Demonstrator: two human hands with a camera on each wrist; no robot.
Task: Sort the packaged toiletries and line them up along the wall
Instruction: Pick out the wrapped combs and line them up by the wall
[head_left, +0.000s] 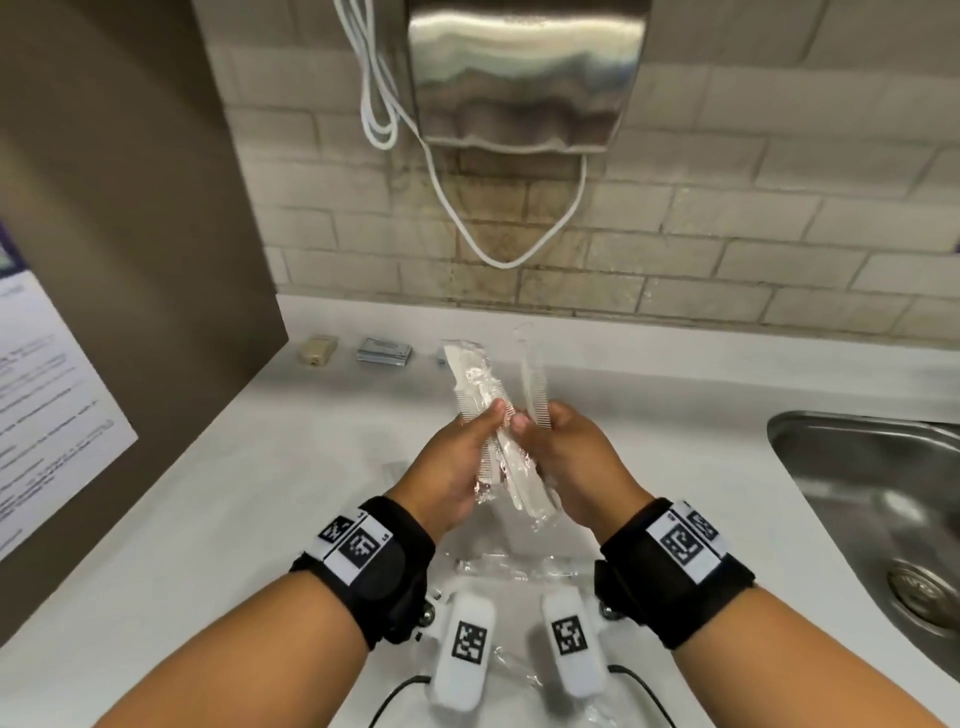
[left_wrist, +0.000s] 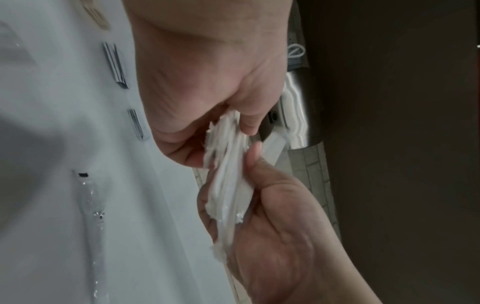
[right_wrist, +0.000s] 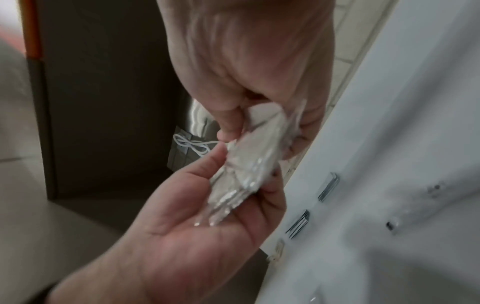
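Combs: a bundle of wrapped combs (head_left: 491, 441) is held above the white counter (head_left: 208, 493), in front of the person and short of the wall.
Long axis: it runs from the palms up and away toward the tiled wall (head_left: 727, 234), tilted slightly left; one clear comb (head_left: 532, 374) splays off to the right, teeth facing right.
Left hand: the left hand (head_left: 457, 467) pinches the bundle, thumb on top, fingers curled beneath.
Right hand: the right hand (head_left: 576, 462) grips the same bundle from the other side, thumb pressed against the wrapping.
Line at the wall: a beige packet (head_left: 318, 349) sits leftmost, a stack of blue-grey sachets (head_left: 384, 351) beside it, apart from it.
Open room: bare counter stretches along the wall to the right of the combs.
Edges: a steel sink (head_left: 872, 493) cuts into the counter at right; a brown side panel (head_left: 130, 234) bounds the left.
Overhead: a metal dispenser (head_left: 524, 73) with a hanging white cord (head_left: 519, 249) sits on the wall above.
Below the wrists: clear wrapped packets (head_left: 519, 564) lie on the counter.
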